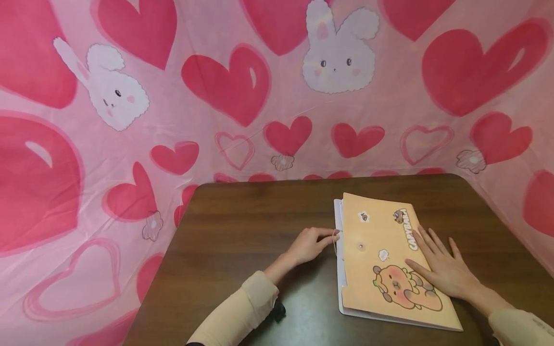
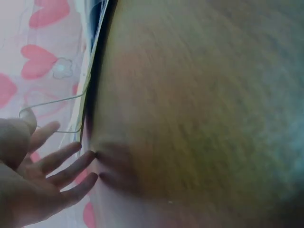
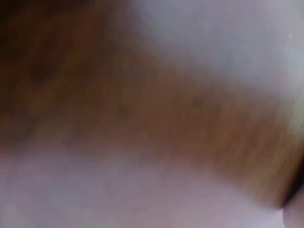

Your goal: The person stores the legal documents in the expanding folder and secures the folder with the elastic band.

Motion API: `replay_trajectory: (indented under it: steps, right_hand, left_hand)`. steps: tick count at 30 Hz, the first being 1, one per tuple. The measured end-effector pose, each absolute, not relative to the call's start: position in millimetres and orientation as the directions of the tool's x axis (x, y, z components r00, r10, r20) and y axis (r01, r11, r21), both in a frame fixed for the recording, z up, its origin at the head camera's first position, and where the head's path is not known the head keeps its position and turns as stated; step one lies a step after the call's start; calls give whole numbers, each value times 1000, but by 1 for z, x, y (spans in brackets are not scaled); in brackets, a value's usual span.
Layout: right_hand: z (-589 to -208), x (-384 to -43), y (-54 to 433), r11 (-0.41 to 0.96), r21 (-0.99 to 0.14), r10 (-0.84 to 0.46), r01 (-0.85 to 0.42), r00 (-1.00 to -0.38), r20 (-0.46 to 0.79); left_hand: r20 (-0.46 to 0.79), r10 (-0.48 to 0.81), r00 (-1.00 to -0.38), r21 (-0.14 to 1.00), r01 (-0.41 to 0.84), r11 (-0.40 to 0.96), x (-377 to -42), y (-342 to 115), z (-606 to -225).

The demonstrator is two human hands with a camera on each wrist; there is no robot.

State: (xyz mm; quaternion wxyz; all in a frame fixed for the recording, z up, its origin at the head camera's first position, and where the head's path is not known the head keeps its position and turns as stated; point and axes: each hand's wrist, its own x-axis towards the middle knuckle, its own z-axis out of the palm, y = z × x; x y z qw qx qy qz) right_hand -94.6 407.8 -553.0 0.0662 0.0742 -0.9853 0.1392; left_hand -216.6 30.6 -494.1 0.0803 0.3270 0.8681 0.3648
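Observation:
A yellow-orange folder (image 1: 368,274) with a cartoon capybara and lettering on its cover lies on the table's right half. White layers show along its left and near edges. A thin elastic cord (image 1: 334,240) loops out from the left edge. My left hand (image 1: 305,245) holds this cord between thumb and index finger. In the left wrist view the cord (image 2: 54,100) runs taut from the thumb to the folder edge, the other fingers spread beneath it. Flat on the cover's right side rests my right hand (image 1: 450,271), fingers spread. The right wrist view is blurred.
The dark brown wooden table (image 1: 242,206) has rounded far corners. Pink fabric (image 1: 199,96) with hearts and rabbits hangs behind it and along both sides. A small black object (image 1: 278,311) shows beside the left forearm sleeve.

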Motion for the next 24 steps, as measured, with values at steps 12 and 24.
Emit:
replay_trajectory:
  steps: [12,24]
  right_hand:
    - [-553,-96,408,944,-291,-122,-154,-985,123]
    - [-550,-101,408,941,-307,-118,-140,-989,90]
  left_hand:
    - [83,664,-743,690,524,500,-222,33,-495]
    - [115,697,-708,762,513,395,-221,47,-486]
